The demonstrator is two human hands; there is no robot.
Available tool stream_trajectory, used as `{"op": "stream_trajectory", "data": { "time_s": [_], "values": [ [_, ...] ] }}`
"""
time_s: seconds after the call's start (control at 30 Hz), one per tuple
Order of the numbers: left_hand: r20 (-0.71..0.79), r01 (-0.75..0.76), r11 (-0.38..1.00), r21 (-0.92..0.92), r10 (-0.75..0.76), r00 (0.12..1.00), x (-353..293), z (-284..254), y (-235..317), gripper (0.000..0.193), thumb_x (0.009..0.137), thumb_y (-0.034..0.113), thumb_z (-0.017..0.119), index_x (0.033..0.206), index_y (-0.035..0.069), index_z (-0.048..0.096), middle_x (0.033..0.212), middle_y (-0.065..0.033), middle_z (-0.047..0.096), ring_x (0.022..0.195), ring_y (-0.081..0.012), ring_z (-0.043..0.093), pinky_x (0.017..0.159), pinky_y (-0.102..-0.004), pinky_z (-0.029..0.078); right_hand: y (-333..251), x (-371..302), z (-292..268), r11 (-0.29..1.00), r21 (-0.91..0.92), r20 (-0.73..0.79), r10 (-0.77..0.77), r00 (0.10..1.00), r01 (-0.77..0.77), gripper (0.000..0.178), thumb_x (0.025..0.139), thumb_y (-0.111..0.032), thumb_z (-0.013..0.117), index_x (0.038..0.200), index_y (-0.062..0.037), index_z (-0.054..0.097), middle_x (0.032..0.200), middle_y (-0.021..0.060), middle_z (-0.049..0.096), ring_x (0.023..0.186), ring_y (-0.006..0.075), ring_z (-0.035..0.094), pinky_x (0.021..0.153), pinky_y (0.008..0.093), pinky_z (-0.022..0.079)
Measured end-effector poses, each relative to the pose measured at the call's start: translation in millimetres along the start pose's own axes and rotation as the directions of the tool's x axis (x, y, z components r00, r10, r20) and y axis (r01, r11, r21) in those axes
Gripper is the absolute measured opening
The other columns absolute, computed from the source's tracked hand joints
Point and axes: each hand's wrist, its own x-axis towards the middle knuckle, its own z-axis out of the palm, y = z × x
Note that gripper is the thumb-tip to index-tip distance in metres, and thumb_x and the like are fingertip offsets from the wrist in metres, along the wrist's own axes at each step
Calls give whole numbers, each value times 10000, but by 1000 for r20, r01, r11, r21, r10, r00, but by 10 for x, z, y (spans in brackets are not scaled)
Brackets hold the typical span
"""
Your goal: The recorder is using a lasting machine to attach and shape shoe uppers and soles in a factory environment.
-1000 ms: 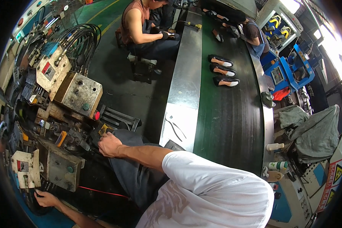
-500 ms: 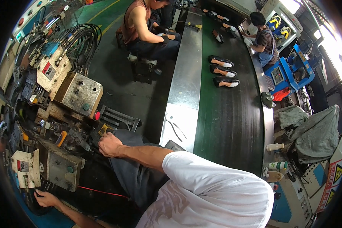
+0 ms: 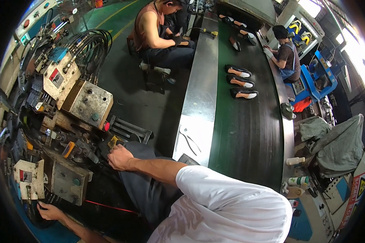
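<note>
My left hand [image 3: 51, 212] is at the lower left, its fingers bent against a dark curved hose [image 3: 33, 211] beneath a worn white machine head [image 3: 29, 179]. What its fingertips grip is hard to make out. Beside the lower machine arm, my right hand [image 3: 121, 157] is closed, knuckles up, next to a yellow part [image 3: 113, 141]. Whatever sits inside that hand is hidden. Just left of it is a dark metal clamp-like mechanism [image 3: 87, 150]. A scuffed control box [image 3: 88, 103] with a green button and a red knob stands above.
A dark conveyor belt [image 3: 247, 137] carries several black shoes [image 3: 241, 82]. Pincers [image 3: 188, 139] lie on its metal side ledge [image 3: 198, 93]. One co-worker [image 3: 158, 34] sits on the far side; another person [image 3: 286, 56] works across the belt. A dark metal stool [image 3: 129, 129] stands beyond my right hand.
The whole view has shifted slightly right and down. Both my hands keep their places at the machine. The co-worker across the belt has leaned, and the seated one's hands have moved a little.
</note>
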Motion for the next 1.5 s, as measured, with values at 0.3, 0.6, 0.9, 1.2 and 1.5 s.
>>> {"op": "stream_trajectory", "data": {
  "time_s": [0.3,0.6,0.9,1.2,1.5],
  "values": [
    [44,32,999,-1,-32,999,-49,-27,74,482,1091,506,668,1295,84,779,1230,-183,759,1133,-423,695,967,-550,536,-9,-18,-76,1000,2,-10,-4,1000,4,276,922,-291,675,848,-38,760,897,147,746,981,349,710,939,470,521],
    [43,26,1000,-8,-26,999,-51,32,16,495,1099,514,649,1302,80,775,1269,-206,747,1157,-436,683,979,-560,526,14,-28,-36,1000,-12,-40,-16,999,16,268,907,-297,691,824,-52,759,867,135,743,953,340,715,925,455,518],
    [8,22,999,31,-22,1000,-38,-29,17,484,1096,520,652,1290,95,778,1248,-184,755,1156,-414,687,984,-548,528,3,-16,-10,1000,16,-38,-14,999,14,274,904,-296,697,818,-44,759,892,151,742,981,343,708,928,461,514],
    [92,19,999,-35,-16,996,33,-80,58,552,1104,498,645,1279,-9,771,1179,-243,777,1068,-469,719,919,-592,543,36,-6,58,1000,-6,-24,-11,1000,11,270,902,-325,717,837,-67,765,882,147,746,975,351,700,914,478,508],
    [120,15,999,-36,-11,993,46,-150,148,560,1102,509,642,1286,-4,770,1197,-256,768,1081,-468,715,937,-589,550,26,-6,68,1000,21,-36,-2,999,2,284,895,-329,717,816,-62,772,888,150,754,982,345,703,934,471,512]
  ]
}}
